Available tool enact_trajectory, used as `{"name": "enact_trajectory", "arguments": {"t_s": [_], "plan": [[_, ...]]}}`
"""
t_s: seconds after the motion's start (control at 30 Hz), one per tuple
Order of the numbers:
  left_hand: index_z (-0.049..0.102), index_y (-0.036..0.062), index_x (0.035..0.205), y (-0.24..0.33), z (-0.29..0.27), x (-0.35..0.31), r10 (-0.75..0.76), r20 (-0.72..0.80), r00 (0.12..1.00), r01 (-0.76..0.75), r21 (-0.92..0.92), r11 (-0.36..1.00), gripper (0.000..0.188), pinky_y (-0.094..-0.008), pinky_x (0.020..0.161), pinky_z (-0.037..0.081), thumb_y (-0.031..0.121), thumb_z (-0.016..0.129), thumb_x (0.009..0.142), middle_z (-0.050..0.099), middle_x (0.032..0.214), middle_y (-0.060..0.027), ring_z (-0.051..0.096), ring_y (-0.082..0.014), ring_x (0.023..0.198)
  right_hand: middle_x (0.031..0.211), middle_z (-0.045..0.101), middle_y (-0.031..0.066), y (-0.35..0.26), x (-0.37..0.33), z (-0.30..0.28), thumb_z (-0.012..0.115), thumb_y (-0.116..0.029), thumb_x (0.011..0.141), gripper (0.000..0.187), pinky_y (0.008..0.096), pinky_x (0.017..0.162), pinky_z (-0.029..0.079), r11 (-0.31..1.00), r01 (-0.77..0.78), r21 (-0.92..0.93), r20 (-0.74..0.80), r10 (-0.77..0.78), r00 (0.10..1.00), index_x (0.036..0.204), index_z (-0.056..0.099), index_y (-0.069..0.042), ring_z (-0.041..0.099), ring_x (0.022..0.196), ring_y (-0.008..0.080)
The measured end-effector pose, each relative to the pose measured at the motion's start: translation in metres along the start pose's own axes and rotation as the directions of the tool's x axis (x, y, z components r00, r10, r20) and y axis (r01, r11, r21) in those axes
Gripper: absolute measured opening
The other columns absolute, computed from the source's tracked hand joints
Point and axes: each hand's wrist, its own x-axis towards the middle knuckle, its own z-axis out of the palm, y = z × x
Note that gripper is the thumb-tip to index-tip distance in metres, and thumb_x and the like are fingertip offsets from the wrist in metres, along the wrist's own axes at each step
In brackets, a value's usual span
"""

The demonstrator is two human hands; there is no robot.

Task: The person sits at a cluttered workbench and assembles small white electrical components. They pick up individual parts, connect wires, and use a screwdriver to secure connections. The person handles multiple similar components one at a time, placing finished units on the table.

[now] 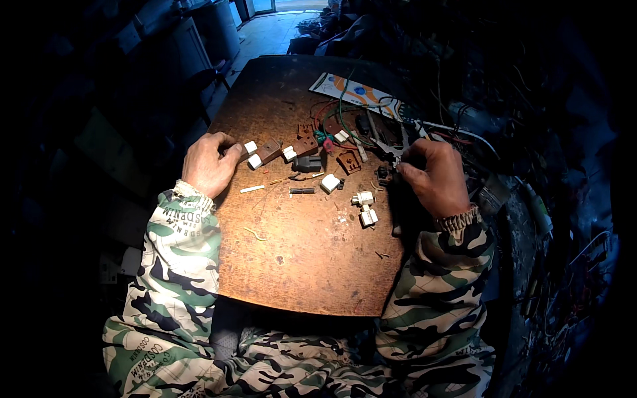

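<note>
My left hand (211, 162) rests at the table's left edge, fingers curled and pressed together. What they hold, if anything, is hidden. Just beside the fingertips lie a white block (250, 146), another white block (255, 161) and a brown plug piece (269, 151). At the right edge, my right hand (438, 174) is closed in a pinch at the metal pliers (397, 150), whose jaws are spread. Between the hands lie a black plug (308, 164), a brown plug shell (348, 161), a white connector (330, 183) and two more white connectors (368, 215).
Green and red wires (342, 106) tangle at the back right near a white-and-orange printed card (358, 89). Wire scraps (254, 233) dot the brown wooden table (298, 272). Cables and clutter (531, 199) crowd the dark right side. A tiled floor (265, 36) shows beyond.
</note>
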Motion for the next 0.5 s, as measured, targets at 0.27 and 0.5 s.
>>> {"name": "enact_trajectory", "arguments": {"t_s": [0.27,0.5], "plan": [[0.073,-0.0012,0.096,0.015,0.008,-0.002,0.149,-0.22,0.964,-0.191,-0.183,0.964,0.015,-0.0313,0.067,0.052,0.011,0.071,0.088,0.07,0.093,-0.0114,0.066,-0.0195,0.074,0.085,0.07,0.0251,-0.014,-0.006,0.007,0.079,-0.013,0.077,0.026,0.041,0.072,0.056,0.998,0.063,0.026,0.392,-0.069,0.917,0.096,0.074,0.004,0.072,0.081,0.0358],[0.071,-0.0014,0.099,0.023,0.016,-0.011,0.396,-0.216,0.892,-0.411,-0.026,0.911,0.02,-0.037,0.079,0.055,0.008,0.075,0.083,0.07,0.098,-0.015,0.068,-0.0288,0.088,0.081,0.07,0.0236,-0.03,-0.012,0.021,0.081,-0.019,0.076,0.026,0.0479,0.075,0.055,0.976,0.144,-0.16,0.381,-0.074,0.921,0.094,0.075,-0.001,0.07,0.08,0.0405]]}}
